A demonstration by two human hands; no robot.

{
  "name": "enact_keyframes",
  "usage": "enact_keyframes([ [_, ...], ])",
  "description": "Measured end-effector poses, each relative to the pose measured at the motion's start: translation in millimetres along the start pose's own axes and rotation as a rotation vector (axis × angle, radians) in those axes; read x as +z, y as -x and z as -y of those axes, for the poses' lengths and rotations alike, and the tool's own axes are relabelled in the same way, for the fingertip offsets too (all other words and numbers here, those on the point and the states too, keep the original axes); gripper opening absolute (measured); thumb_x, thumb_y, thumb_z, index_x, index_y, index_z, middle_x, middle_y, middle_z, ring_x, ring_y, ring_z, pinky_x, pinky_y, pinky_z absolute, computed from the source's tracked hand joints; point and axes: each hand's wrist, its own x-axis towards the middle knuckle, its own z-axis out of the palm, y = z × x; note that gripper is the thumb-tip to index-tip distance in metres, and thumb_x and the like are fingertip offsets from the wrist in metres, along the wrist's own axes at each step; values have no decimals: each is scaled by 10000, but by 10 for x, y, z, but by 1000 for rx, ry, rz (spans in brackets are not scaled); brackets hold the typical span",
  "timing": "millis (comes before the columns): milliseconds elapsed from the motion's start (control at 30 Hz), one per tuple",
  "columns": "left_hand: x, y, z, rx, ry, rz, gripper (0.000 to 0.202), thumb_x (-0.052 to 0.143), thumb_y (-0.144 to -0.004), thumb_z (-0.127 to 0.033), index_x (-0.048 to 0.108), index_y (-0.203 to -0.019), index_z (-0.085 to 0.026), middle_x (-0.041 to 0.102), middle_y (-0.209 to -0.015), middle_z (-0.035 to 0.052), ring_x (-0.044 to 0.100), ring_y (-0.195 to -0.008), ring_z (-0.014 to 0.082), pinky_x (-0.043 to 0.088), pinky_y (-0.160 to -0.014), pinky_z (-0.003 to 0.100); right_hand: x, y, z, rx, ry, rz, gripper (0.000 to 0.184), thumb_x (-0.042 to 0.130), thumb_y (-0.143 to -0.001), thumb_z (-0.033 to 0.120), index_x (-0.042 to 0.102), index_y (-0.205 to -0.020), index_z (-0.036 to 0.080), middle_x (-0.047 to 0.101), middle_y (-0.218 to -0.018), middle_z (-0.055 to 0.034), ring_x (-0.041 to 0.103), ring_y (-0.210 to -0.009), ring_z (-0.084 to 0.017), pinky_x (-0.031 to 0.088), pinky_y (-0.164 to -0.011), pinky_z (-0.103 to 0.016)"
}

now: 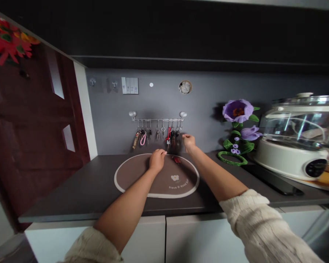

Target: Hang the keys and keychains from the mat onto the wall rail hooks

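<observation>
The right hand (188,141) is raised at the far wall, fingers curled at the dark key bunch (174,138) hanging from the right end of the key rail (157,119); whether it grips the bunch cannot be told. The left hand (157,160) rests loosely curled, holding nothing, on the far part of the oval brown mat (131,175). A small red item (176,159) lies on the mat just right of that hand. Purple artificial flowers (239,126) and a white cooker (293,146) stand to the right on the dark countertop (79,190).
</observation>
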Motion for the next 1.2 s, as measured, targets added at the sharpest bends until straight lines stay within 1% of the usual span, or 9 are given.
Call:
enact_keyframes([
  [67,-8,4,-6,2,3,8,211,430,-811,-250,624,-794,-166,611,-824,63,527,-791,148,363,-712,249,-28,106,15,80,-24,-39,54,492,-660,206,515,-644,160,497,-553,26,403,-448,-59,354,-480,-196],
  [100,-12,6,-10,2,6,12,206,435,-807,-246,624,-792,-167,611,-825,63,527,-793,149,365,-714,251,-39,163,15,107,-41,-26,50,496,-655,202,518,-646,158,499,-558,27,405,-450,-56,354,-484,-194],
  [200,-24,15,-21,5,14,22,188,450,-796,-229,626,-792,-165,611,-834,65,527,-803,152,372,-725,255,-72,324,-38,92,-28,133,60,487,-654,192,528,-647,149,494,-532,33,402,-444,-54,346,-479,-190],
  [300,-33,23,-24,18,22,44,175,460,-787,-209,628,-806,-165,609,-847,63,528,-790,146,380,-730,255,-112,437,-159,-1,122,266,79,501,-652,194,559,-672,144,529,-542,23,434,-469,-67,361,-501,-197],
  [433,-25,24,-5,28,13,84,161,475,-772,-189,628,-818,-170,601,-838,56,524,-783,139,386,-735,251,-171,492,-311,-159,417,405,71,563,-633,183,607,-685,163,615,-643,-5,527,-582,-104,404,-606,-223],
  [633,20,22,32,20,-3,151,161,485,-760,-176,627,-836,-173,594,-831,48,522,-791,137,394,-737,250,-202,479,-365,-308,696,573,122,549,-683,173,654,-743,192,650,-700,-7,576,-686,-132,409,-672,-224],
  [833,54,32,57,5,-16,228,165,497,-754,-184,628,-853,-173,588,-876,47,527,-758,120,401,-744,242,-180,477,-360,-382,794,626,156,522,-720,176,665,-783,179,661,-817,-35,577,-761,-143,396,-698,-216],
  [1000,56,37,66,24,-40,241,173,499,-753,-196,629,-864,-172,590,-882,52,529,-783,134,402,-749,248,-169,486,-354,-356,795,617,130,530,-710,165,657,-737,168,656,-766,-34,563,-714,-132,382,-673,-207],
  [1200,61,32,80,29,-36,220,172,501,-753,-194,632,-862,-170,596,-874,50,526,-792,135,401,-764,253,-171,486,-328,-338,713,586,74,562,-680,174,621,-636,179,633,-692,-23,533,-659,-130,364,-647,-219],
])
